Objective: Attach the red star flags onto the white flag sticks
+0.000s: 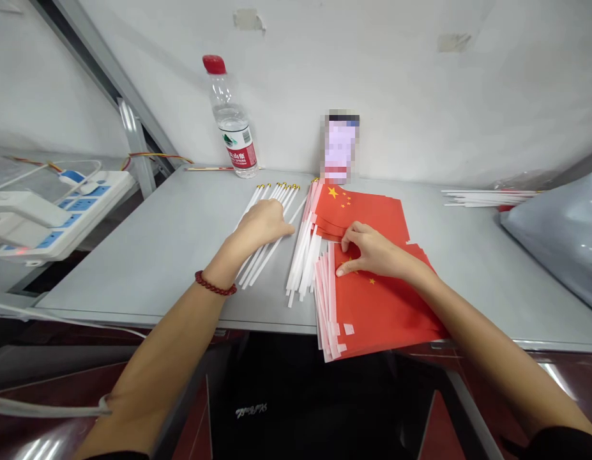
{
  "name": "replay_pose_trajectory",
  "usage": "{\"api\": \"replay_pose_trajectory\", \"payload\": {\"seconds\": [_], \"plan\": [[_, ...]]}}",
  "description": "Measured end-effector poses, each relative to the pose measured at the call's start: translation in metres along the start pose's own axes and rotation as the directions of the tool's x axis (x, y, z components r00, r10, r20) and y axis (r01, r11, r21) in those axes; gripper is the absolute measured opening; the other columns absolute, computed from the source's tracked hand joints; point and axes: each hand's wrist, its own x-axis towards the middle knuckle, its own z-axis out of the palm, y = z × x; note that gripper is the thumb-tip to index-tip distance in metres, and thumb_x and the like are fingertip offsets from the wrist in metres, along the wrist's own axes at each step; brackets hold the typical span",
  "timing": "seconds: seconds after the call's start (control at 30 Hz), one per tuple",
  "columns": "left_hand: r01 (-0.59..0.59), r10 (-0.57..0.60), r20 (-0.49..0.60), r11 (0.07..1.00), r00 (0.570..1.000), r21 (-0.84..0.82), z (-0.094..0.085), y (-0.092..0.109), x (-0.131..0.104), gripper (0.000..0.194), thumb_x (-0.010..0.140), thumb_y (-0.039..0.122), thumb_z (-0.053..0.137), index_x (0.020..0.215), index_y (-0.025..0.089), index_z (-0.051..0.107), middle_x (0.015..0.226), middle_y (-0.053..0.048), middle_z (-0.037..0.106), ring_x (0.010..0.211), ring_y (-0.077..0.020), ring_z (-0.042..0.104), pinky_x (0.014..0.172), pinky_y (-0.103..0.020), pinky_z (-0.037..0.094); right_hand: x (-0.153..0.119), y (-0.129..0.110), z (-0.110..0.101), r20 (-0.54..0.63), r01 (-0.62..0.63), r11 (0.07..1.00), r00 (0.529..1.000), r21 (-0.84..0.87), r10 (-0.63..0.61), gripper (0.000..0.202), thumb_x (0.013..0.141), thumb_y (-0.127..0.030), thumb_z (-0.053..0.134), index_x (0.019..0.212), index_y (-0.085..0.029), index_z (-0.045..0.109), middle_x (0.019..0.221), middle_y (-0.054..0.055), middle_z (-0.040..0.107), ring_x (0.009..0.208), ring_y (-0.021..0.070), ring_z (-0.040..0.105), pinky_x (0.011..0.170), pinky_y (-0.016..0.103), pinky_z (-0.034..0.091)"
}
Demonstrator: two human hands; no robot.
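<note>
My left hand (265, 223) rests over a loose group of white flag sticks (263, 263) with gold tips. Its fingers curl down out of sight and the thumb points right; what they grip, if anything, is hidden. My right hand (370, 250) lies on a stack of red paper flags (386, 313) with yellow stars and white strips along the left edge. Its thumb and forefinger are apart, with a gap between them. Behind that stack, flags on white sticks (367, 214) lie in a pile, their sticks slanting toward the front edge.
A water bottle (233, 128) with a red cap stands against the wall, and a blurred phone (341, 147) leans there too. At right lie more white sticks (487, 198) beside a grey plastic bag (559, 230). A power strip (75, 211) is at left.
</note>
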Motion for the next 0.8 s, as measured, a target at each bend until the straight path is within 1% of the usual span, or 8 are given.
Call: {"api": "replay_pose_trajectory", "payload": {"seconds": [0.13,0.23,0.3,0.43,0.53,0.6,0.7,0.8], "plan": [[0.011,-0.026,-0.149,0.995,0.988,-0.101,-0.008,-0.001,-0.001,0.031,0.059,0.02,0.064,0.037,0.021,0.042,0.039,0.001,0.034,0.043,-0.0124,0.036,0.047,-0.029,0.023,-0.001,-0.001,-0.001,0.013,0.006,0.999,1.0,-0.031,-0.006,0.05,0.063,-0.051,0.078,0.095,-0.019,0.056,0.102,0.008,0.051,0.087,0.024,0.05,0.075,0.037,0.042],[0.003,-0.07,-0.233,0.961,0.97,-0.277,-0.012,-0.002,-0.001,0.026,0.063,0.022,0.062,0.041,0.02,0.048,0.039,0.002,0.034,0.041,-0.0101,0.034,0.045,-0.028,0.024,-0.001,-0.001,0.0,0.028,0.028,0.999,0.999,-0.03,-0.027,0.044,0.065,-0.05,0.076,0.088,-0.019,0.055,0.1,0.008,0.05,0.086,0.0234,0.05,0.075,0.037,0.043],[-0.015,-0.099,-0.229,0.892,0.968,-0.451,-0.013,-0.002,-0.002,0.025,0.067,0.023,0.06,0.044,0.019,0.05,0.042,0.002,0.04,0.04,-0.0089,0.036,0.044,-0.027,0.026,0.0,0.0,0.0,0.031,0.034,0.999,0.999,-0.029,-0.033,0.042,0.066,-0.05,0.076,0.085,-0.02,0.054,0.099,0.008,0.05,0.086,0.0236,0.05,0.075,0.038,0.043],[-0.065,-0.109,-0.189,0.684,0.976,-0.726,-0.014,0.002,-0.002,0.028,0.072,0.022,0.059,0.047,0.017,0.049,0.05,0.0,0.048,0.04,-0.0061,0.037,0.041,-0.025,0.026,-0.001,-0.001,0.0,0.005,-0.005,0.999,1.0,-0.052,0.005,0.048,0.062,-0.05,0.079,0.092,-0.02,0.055,0.102,0.009,0.05,0.089,0.0258,0.05,0.075,0.039,0.044],[-0.106,-0.081,-0.187,0.579,0.979,-0.808,-0.014,0.007,-0.003,0.027,0.074,0.018,0.057,0.048,0.016,0.048,0.051,-0.001,0.048,0.04,-0.0051,0.039,0.039,-0.023,0.025,-0.002,-0.002,-0.001,0.026,0.014,0.999,1.0,-0.05,-0.013,0.042,0.062,-0.049,0.079,0.078,-0.02,0.054,0.1,0.008,0.05,0.089,0.0259,0.05,0.074,0.038,0.044],[-0.091,-0.093,-0.165,0.533,0.982,-0.841,-0.014,0.01,-0.004,0.025,0.073,0.017,0.057,0.05,0.016,0.049,0.053,-0.003,0.054,0.04,-0.0051,0.041,0.037,-0.021,0.026,-0.003,-0.003,0.0,0.042,0.018,0.998,0.999,-0.055,-0.016,0.042,0.062,-0.051,0.079,0.073,-0.02,0.053,0.098,0.008,0.051,0.088,0.0254,0.051,0.073,0.038,0.044],[-0.039,-0.126,-0.113,0.479,0.986,-0.877,-0.013,0.015,-0.005,0.022,0.073,0.018,0.057,0.053,0.016,0.05,0.059,-0.007,0.064,0.039,-0.0048,0.044,0.036,-0.02,0.028,-0.004,-0.004,0.0,0.017,-0.01,0.997,1.0,-0.08,0.012,0.048,0.06,-0.051,0.081,0.087,-0.02,0.056,0.101,0.008,0.052,0.09,0.026,0.052,0.076,0.039,0.045],[-0.031,-0.13,-0.093,0.415,0.987,-0.909,-0.011,0.017,-0.006,0.02,0.073,0.018,0.058,0.055,0.015,0.051,0.061,-0.008,0.067,0.036,-0.0041,0.043,0.034,-0.018,0.028,-0.004,-0.005,0.0,0.001,-0.016,0.995,1.0,-0.103,0.017,0.057,0.059,-0.051,0.081,0.099,-0.018,0.055,0.104,0.009,0.054,0.094,0.0272,0.053,0.078,0.039,0.044]]}}
